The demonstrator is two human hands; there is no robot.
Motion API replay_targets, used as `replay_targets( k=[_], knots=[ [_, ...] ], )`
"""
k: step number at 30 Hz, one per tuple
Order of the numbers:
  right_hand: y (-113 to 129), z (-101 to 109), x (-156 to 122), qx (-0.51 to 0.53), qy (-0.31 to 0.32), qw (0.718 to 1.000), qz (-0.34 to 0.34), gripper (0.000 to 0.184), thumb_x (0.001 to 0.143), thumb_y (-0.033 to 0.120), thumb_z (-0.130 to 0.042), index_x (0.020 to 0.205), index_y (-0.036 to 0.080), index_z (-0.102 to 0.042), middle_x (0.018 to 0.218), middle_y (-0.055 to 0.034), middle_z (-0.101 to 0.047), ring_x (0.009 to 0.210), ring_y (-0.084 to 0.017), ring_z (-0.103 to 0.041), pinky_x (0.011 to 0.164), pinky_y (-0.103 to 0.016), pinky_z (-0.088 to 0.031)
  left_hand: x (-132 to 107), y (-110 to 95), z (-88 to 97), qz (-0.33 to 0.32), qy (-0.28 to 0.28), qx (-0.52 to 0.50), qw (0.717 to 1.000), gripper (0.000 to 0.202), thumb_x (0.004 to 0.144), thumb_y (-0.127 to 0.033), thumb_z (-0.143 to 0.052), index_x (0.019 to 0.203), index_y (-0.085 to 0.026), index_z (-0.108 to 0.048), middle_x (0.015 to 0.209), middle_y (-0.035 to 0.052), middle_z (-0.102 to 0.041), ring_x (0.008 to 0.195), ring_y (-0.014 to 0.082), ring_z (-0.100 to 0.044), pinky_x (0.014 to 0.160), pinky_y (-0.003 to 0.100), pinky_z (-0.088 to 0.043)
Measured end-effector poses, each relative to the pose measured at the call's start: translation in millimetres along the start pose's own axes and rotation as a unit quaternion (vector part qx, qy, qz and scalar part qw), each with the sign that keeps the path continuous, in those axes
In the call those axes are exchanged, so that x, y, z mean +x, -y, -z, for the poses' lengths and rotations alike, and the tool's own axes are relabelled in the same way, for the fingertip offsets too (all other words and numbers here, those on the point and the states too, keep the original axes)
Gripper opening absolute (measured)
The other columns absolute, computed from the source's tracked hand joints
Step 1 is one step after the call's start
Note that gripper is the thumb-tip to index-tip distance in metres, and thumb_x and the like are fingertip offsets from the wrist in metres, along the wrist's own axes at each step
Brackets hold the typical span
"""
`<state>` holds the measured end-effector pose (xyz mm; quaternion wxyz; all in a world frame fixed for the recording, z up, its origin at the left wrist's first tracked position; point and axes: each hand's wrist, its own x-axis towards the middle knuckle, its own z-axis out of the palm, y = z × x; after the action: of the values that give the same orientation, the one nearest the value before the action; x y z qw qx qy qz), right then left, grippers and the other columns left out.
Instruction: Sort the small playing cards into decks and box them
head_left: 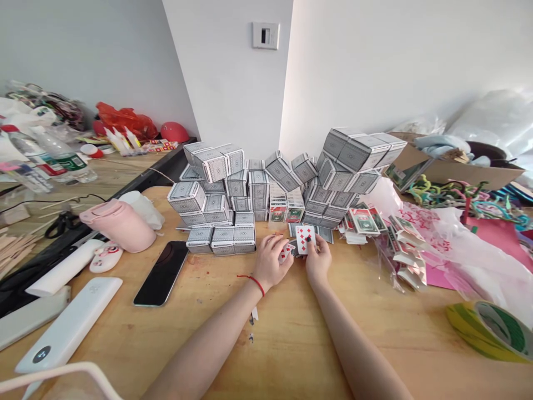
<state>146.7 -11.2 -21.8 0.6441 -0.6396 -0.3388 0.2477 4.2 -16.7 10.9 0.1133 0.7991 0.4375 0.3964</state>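
Note:
My left hand (pixel 272 259) is closed on a playing card (pixel 286 253) with red diamonds, which is tilted and partly covered by the fingers. In my right hand (pixel 318 260) another playing card (pixel 305 236), also with red diamonds, stands nearly upright with its face toward me. The two hands are close together at the middle of the table. Just behind them rise stacks of grey-patterned card blocks (pixel 222 240), with more piled up at the right (pixel 353 150). Red and green card boxes (pixel 278 210) sit between the stacks.
A black phone (pixel 161 273), a white power bank (pixel 70 325) and a pink tumbler (pixel 119 225) lie on the left. To the right are card boxes (pixel 364 220), opened cartons (pixel 408 253), plastic bags (pixel 449 244) and a roll of yellow-green tape (pixel 491 331). A wall stands behind.

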Motion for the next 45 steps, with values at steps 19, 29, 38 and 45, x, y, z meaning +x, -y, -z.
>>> replay_targets(
  k=[19, 29, 38, 45],
  knots=[
    [16, 0, -5, 0.104, 0.181, 0.976, -0.068, 0.029, 0.063, 0.046, -0.062, 0.066, 0.017, -0.06, 0.058, 0.0001, -0.056, 0.052, -0.013, -0.049, 0.047, -0.023, -0.04, 2, -8, 2.6, -0.085, 0.051, -0.061, 0.993, 0.053, 0.071, -0.028, -0.056, 0.12, -0.02, -0.04, 0.127, 0.0101, -0.041, 0.125, 0.0259, -0.03, 0.101, 0.048, -0.03],
    [23, 2, -7, 0.124, 0.257, 0.954, -0.095, 0.027, 0.057, 0.039, -0.069, 0.069, 0.015, -0.064, 0.059, -0.0006, -0.059, 0.051, -0.013, -0.05, 0.049, -0.024, -0.041, 2, -5, -0.1, -0.055, 0.023, -0.037, 0.998, 0.064, 0.067, -0.032, -0.062, 0.124, -0.02, -0.034, 0.133, 0.0105, -0.036, 0.129, 0.0272, -0.021, 0.104, 0.049, -0.026],
    [16, -1, -4, 0.154, 0.222, 0.955, -0.122, 0.033, 0.058, 0.042, -0.067, 0.074, 0.014, -0.065, 0.06, -0.0035, -0.062, 0.05, -0.015, -0.054, 0.048, -0.028, -0.044, 0, 14, -15.5, 0.123, -0.038, -0.146, 0.981, 0.056, 0.073, -0.033, -0.058, 0.122, -0.019, -0.036, 0.107, 0.0098, -0.056, 0.097, 0.0204, -0.056, 0.081, 0.035, -0.047],
    [12, -1, -4, 0.151, 0.24, 0.953, -0.11, 0.031, 0.058, 0.042, -0.067, 0.072, 0.015, -0.062, 0.06, -0.002, -0.062, 0.049, -0.014, -0.054, 0.048, -0.026, -0.042, 3, 15, -12.9, 0.164, -0.048, -0.193, 0.966, 0.024, 0.078, -0.025, -0.052, 0.101, -0.019, -0.052, 0.086, 0.0035, -0.063, 0.072, 0.0131, -0.06, 0.066, 0.027, -0.05]
  ],
)
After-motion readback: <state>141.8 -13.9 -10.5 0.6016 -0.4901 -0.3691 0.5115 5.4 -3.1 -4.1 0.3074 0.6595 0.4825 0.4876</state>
